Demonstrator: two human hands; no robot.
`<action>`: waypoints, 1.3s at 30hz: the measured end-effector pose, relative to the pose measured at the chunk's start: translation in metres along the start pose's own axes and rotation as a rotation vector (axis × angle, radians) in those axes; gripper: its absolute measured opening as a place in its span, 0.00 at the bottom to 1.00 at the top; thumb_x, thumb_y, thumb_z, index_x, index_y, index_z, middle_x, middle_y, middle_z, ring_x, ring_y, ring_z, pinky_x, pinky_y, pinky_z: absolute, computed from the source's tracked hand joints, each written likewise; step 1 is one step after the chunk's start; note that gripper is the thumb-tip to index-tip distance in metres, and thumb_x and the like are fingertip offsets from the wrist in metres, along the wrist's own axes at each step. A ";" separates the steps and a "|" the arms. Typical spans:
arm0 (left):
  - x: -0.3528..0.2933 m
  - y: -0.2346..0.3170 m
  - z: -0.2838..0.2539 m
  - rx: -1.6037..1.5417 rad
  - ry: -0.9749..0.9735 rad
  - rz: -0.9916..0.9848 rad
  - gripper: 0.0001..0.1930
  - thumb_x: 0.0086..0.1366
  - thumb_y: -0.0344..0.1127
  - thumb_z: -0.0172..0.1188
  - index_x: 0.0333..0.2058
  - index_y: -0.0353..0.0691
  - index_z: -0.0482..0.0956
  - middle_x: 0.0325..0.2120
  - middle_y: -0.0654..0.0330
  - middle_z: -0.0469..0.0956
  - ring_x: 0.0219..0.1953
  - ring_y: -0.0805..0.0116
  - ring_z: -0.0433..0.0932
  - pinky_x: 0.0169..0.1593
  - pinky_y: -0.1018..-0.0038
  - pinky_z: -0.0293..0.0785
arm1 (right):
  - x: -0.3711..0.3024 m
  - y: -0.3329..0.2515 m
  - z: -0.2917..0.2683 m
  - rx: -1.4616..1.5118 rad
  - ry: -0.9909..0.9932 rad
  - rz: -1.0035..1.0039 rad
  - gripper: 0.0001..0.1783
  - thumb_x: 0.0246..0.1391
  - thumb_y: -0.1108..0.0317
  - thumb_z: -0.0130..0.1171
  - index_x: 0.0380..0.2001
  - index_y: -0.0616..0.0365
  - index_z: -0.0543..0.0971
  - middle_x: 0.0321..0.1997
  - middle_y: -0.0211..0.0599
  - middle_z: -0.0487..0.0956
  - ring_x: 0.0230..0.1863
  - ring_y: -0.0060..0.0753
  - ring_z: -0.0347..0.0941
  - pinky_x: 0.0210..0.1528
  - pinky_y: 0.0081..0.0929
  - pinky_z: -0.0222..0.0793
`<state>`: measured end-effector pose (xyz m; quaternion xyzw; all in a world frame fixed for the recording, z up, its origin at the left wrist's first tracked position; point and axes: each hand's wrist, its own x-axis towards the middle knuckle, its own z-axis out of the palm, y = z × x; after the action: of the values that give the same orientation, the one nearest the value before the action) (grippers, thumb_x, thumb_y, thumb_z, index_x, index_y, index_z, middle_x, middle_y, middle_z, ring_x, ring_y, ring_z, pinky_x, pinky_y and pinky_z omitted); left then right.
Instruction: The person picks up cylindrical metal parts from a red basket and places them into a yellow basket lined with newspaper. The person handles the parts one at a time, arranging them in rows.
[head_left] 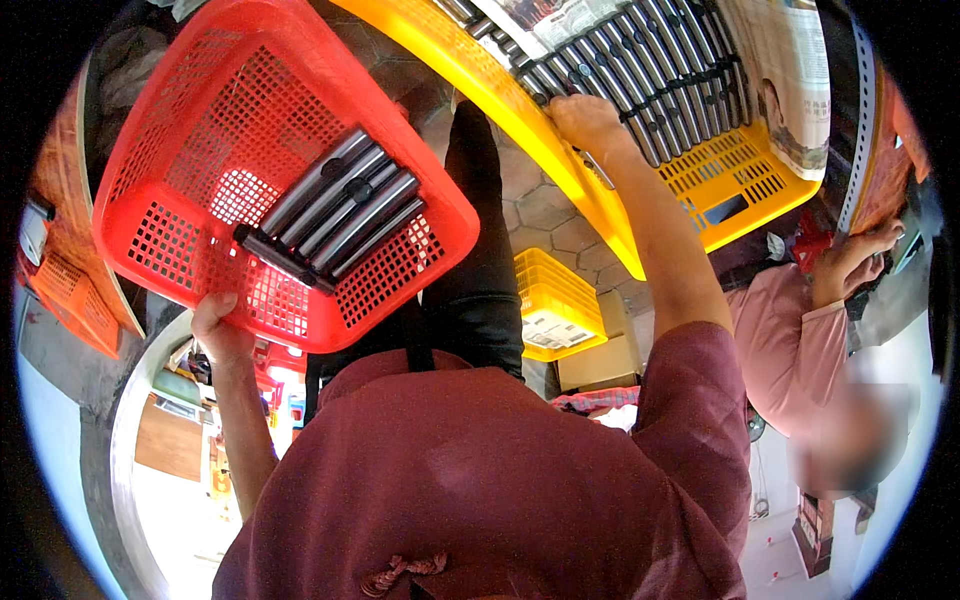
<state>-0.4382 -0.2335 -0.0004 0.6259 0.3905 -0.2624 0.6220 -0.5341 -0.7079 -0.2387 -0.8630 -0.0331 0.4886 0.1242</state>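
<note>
My left hand (222, 326) grips the near rim of a red plastic basket (270, 318), its thumb over the edge. Several glossy black rod-like pieces (345, 205) lie side by side on the mesh bottom, with one across the ends of the others. My right hand (590, 125) reaches over the side of a yellow crate (610, 235), at the end of rows of similar dark, shiny rods (655, 75). Its fingers are curled in among those rods, and the fingertips are partly hidden, so what they hold cannot be made out.
Newspaper (790, 80) lines the yellow crate. Smaller stacked yellow baskets (560, 305) stand on the tiled floor beside a cardboard box (610, 345). At the right, another person in a pink sleeve (775, 325) works with a hand (855, 262) raised. An orange basket (75, 300) sits far left.
</note>
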 end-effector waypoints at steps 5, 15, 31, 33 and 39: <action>0.004 -0.007 -0.017 -0.010 0.074 -0.014 0.38 0.42 0.29 0.53 0.58 0.30 0.63 0.52 0.51 0.71 0.54 0.55 0.71 0.59 0.62 0.65 | -0.012 0.008 0.021 0.127 0.083 0.049 0.13 0.58 0.65 0.43 0.36 0.59 0.75 0.37 0.54 0.80 0.41 0.51 0.79 0.42 0.48 0.75; 0.012 -0.016 -0.033 -0.045 0.055 -0.042 0.37 0.40 0.29 0.51 0.56 0.29 0.64 0.49 0.52 0.73 0.51 0.56 0.73 0.57 0.65 0.67 | -0.019 0.022 0.038 0.163 0.137 -0.010 0.11 0.58 0.63 0.44 0.38 0.54 0.73 0.33 0.54 0.80 0.36 0.54 0.79 0.38 0.48 0.74; -0.012 0.017 0.049 -0.066 -0.172 0.140 0.27 0.42 0.24 0.48 0.47 0.29 0.73 0.39 0.55 0.78 0.40 0.65 0.78 0.44 0.71 0.75 | -0.153 -0.181 -0.198 0.737 1.127 -0.456 0.04 0.53 0.73 0.59 0.32 0.59 0.76 0.29 0.41 0.77 0.28 0.38 0.78 0.31 0.29 0.74; -0.020 0.027 0.054 0.023 -0.185 0.126 0.33 0.40 0.25 0.48 0.52 0.29 0.69 0.42 0.54 0.77 0.43 0.62 0.78 0.48 0.68 0.75 | -0.142 -0.200 -0.194 0.403 0.897 -0.524 0.08 0.51 0.71 0.56 0.36 0.58 0.75 0.33 0.42 0.76 0.34 0.42 0.77 0.36 0.37 0.74; -0.038 0.036 0.066 -0.013 -0.216 0.156 0.24 0.42 0.25 0.50 0.43 0.29 0.74 0.31 0.61 0.77 0.31 0.73 0.74 0.38 0.77 0.69 | -0.106 -0.222 -0.198 -0.178 0.779 -0.573 0.14 0.48 0.69 0.49 0.40 0.59 0.74 0.37 0.38 0.74 0.43 0.36 0.74 0.46 0.32 0.70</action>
<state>-0.4200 -0.3018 0.0457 0.6185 0.2730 -0.2767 0.6829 -0.4064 -0.5477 0.0020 -0.9451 -0.2616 0.0708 0.1825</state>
